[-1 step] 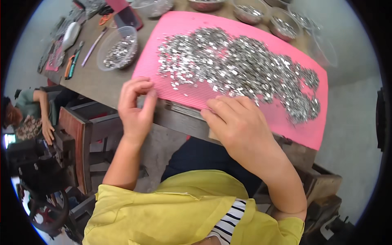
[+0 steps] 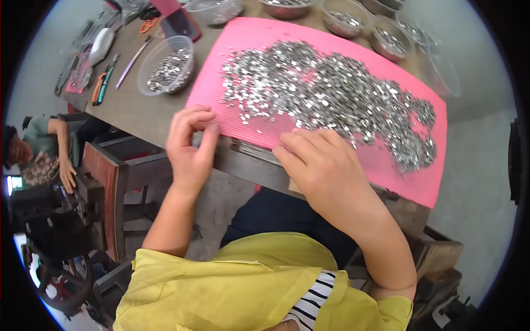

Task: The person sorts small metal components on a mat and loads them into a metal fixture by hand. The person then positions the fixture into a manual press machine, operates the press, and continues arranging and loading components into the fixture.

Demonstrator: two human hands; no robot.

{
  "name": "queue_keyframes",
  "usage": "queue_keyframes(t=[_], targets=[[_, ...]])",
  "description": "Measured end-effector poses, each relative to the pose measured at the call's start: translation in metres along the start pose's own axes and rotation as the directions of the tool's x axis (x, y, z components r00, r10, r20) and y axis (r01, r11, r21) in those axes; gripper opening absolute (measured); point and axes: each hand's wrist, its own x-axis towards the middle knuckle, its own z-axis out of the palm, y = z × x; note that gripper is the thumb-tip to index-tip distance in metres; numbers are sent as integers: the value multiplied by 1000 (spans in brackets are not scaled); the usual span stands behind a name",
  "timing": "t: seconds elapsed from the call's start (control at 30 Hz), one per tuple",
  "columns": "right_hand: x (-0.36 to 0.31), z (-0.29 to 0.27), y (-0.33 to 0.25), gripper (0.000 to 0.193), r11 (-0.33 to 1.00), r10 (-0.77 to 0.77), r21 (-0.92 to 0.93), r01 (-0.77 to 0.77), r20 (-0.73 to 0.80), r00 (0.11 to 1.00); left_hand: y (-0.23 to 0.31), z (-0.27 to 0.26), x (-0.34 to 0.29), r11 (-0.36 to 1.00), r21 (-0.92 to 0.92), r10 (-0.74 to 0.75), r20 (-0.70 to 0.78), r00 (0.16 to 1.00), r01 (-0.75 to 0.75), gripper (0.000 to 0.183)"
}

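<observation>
A pink ribbed mat [image 2: 251, 33] lies on the table, with a wide heap of small shiny silver metal pieces [image 2: 342, 94] spread over it. By the mat's near left corner is my left hand [image 2: 190, 143], its fingers curled and the thumb held apart, with nothing visible between them. My right hand [image 2: 323, 163] rests at the mat's near edge, close to the heap. Its fingers are bent together and the thumb lies near the index finger. Whatever that hand may be pinching is too small or hidden to make out.
A clear plastic tub [image 2: 165, 66] of silver pieces stands left of the mat. More filled bowls [image 2: 343, 22] line the far side. Pliers [image 2: 105, 80], a purple pen [image 2: 132, 63] and a phone [image 2: 179, 26] lie at the left. Another person [image 2: 47, 149] sits beyond, at a machine.
The table and everything on it have shifted slightly right and down in the picture. Both hands keep nearly the same pose, and the heap looks unchanged.
</observation>
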Motion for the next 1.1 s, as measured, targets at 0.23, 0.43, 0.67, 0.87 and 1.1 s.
queue_keyframes(t=[0.23, 0.43, 0.67, 0.87, 1.1], targets=[[81, 65, 20, 37, 995, -90, 42, 88, 56, 994, -11, 3, 4, 992, -106, -64, -5, 998, 63, 19], [72, 78, 22, 40, 985, -156, -57, 161, 87, 984, -18, 1, 0, 980, -179, -94, -4, 996, 92, 19], [23, 34, 23, 41, 999, -54, 13, 53, 179, 982, -15, 2, 3, 1000, -29, 13, 48, 999, -11, 17], [-1, 14, 22, 39, 997, 36, 55, -49, 211, 977, -12, -4, 15, 1000, 30, -6, 64, 998, 4, 15], [3, 9, 18, 31, 996, 33, 77, -42, 112, 993, -6, -9, 41, 985, 173, -59, 211, 976, 22, 20]])
